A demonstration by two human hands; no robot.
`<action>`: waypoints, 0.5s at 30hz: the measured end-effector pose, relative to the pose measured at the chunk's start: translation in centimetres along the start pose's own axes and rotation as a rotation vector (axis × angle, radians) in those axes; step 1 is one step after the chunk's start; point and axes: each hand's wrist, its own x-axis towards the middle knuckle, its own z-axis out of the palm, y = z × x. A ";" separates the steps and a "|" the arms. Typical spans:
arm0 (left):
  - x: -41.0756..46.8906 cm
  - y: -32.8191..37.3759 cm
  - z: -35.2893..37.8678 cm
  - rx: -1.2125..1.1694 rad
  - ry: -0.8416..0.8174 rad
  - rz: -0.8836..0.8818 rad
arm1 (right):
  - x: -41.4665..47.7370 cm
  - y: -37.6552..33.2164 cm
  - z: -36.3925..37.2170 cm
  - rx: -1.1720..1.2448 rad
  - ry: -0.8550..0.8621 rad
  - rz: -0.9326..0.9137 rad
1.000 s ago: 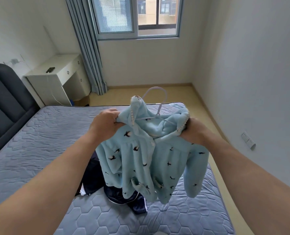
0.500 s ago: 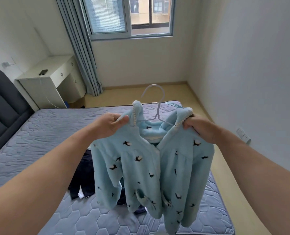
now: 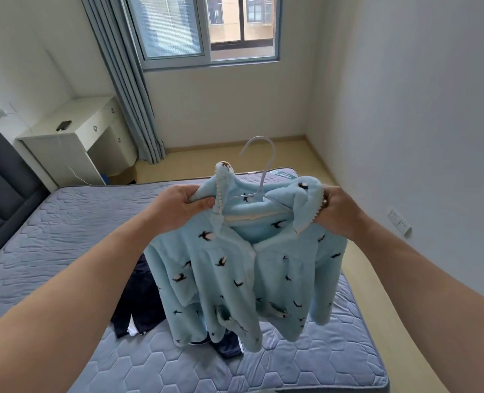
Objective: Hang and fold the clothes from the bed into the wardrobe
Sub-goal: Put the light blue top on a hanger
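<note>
A: The left hand (image 3: 178, 207) is clamping its grip on one shoulder of the light blue fleece jacket (image 3: 235, 273), fingers curled into the fabric beside the bobble-trimmed collar.
B: And the right hand (image 3: 338, 215) is doing the same on the other shoulder, its grip bunching the collar edge. Both are keeping hold in the same spots as a second ago.
A: What is changing is the jacket itself. A second ago it was hanging crumpled between the fists. Now it is spreading out, with the front panels hanging side by side and open at the neck.
B: The white hanger (image 3: 266, 173) is sitting inside the neck, its hook poking up above the collar and its arms running under the fabric towards each hand.
A: The jacket is hanging in the air, held up over the bed (image 3: 65, 236).
B: Beneath it the dark clothes (image 3: 138, 302) are lying in a heap on the quilted mattress, partly hidden behind the hem.
</note>
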 end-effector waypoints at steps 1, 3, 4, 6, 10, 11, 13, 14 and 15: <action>-0.2 0.2 -0.1 -0.012 0.018 0.027 | -0.1 0.1 -0.2 -0.049 -0.023 -0.025; -0.6 0.5 -0.2 -0.084 0.039 0.075 | -0.2 -0.2 -0.5 -0.046 -0.081 -0.024; -0.8 0.7 -0.3 -0.129 0.041 0.097 | -0.2 -0.3 -0.6 -0.046 -0.097 -0.015; -0.9 1.1 -0.4 -0.183 0.035 0.124 | -0.3 -0.6 -0.4 -0.090 -0.083 -0.020; -1.2 1.2 -0.9 -0.179 0.068 0.154 | -0.4 -0.7 0.0 0.006 -0.261 0.086; -1.2 1.2 -1.3 -0.175 0.080 0.153 | -0.5 -0.5 0.2 0.024 -0.307 0.125; -1.4 1.0 -1.8 -0.157 0.105 0.140 | -0.6 -0.5 0.6 -0.053 -0.295 0.103; -1.4 0.9 -2.0 -0.142 0.114 0.131 | -0.6 -0.7 0.8 -0.112 -0.259 0.074; -1.5 0.8 -2.0 -0.114 0.123 0.122 | -0.6 -1.0 1.2 -0.164 -0.212 0.041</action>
